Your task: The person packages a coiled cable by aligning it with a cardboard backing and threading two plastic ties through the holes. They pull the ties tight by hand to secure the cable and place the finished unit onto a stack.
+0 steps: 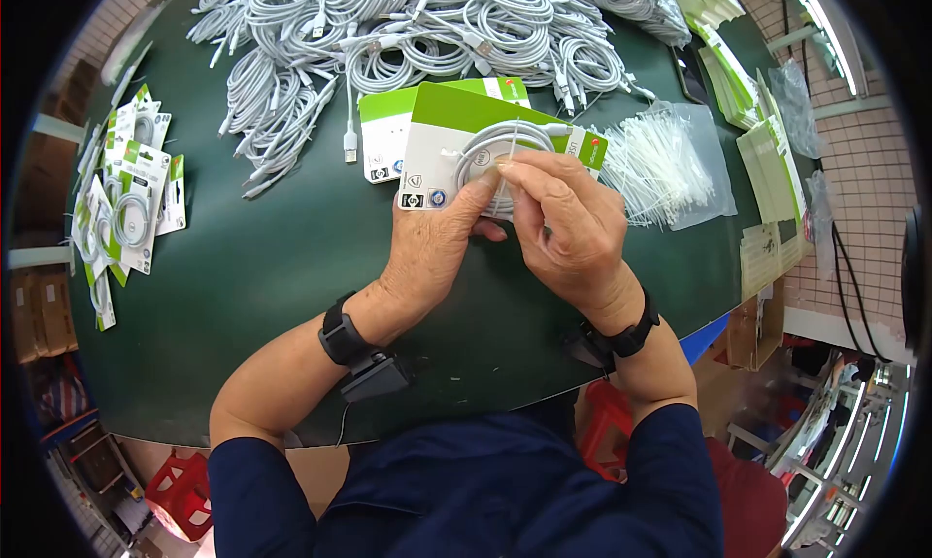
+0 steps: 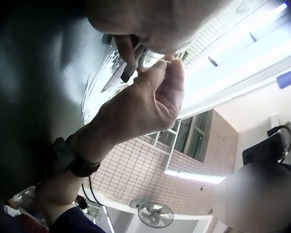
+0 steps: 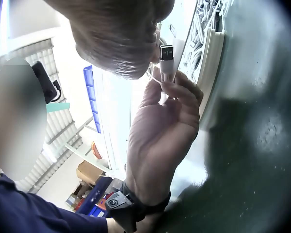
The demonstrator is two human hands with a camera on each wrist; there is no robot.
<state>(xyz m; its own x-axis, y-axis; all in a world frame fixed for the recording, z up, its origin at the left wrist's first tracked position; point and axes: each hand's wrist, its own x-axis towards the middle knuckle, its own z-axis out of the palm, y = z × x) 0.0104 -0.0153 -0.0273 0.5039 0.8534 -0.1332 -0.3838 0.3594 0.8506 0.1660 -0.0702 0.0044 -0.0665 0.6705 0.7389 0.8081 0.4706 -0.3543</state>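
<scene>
My left hand (image 1: 427,237) holds a green and white cardboard packaging card (image 1: 437,131), its thumb over a coiled white USB cable (image 1: 505,129) that lies against the card. A thin white cable tie (image 2: 159,59) runs across the coil, and the fingertips of my right hand (image 1: 575,213) pinch it. Beside the left fingers, the cable's USB plug (image 3: 167,58) sticks out in the right wrist view. Just behind the held card, more packaging cards (image 1: 382,135) lie on the green table (image 1: 291,257).
Many coiled cables (image 1: 388,33) are heaped at the back. Loose white cable ties (image 1: 655,165) spread over a clear bag to the right. Carded cables (image 1: 131,213) pile up at the left edge, and stacks of cards (image 1: 772,165) line the right edge.
</scene>
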